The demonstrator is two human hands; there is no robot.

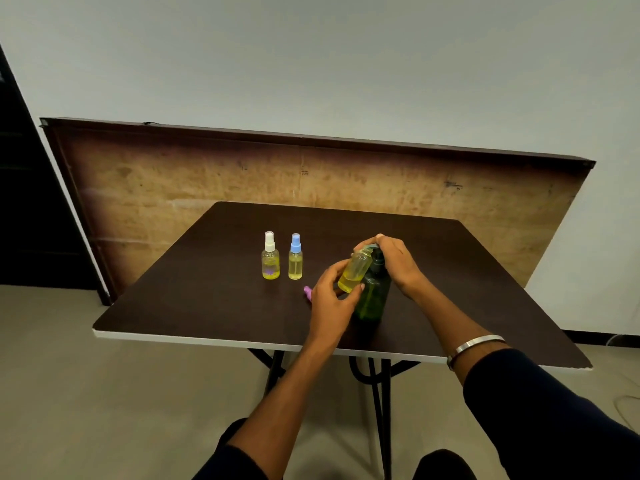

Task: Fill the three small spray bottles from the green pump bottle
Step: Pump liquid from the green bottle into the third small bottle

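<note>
An uncapped small clear plastic bottle (355, 273), part-filled with yellow liquid, is held tilted in the left hand's (330, 299) curled fingers against the tall dark-green pump bottle (374, 292), which stands on the dark surface (207, 299) and whose pump head is pressed by the right hand (394, 261).

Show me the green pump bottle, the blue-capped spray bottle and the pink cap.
green pump bottle (372, 299): head view, lower body.
blue-capped spray bottle (295, 268): head view, body.
pink cap (307, 291): head view, visible end.

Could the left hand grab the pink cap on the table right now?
Probably not yet. The left hand is busy holding the uncapped bottle tilted at the green pump bottle. The pink cap lies just beside it, with nothing between.
</note>
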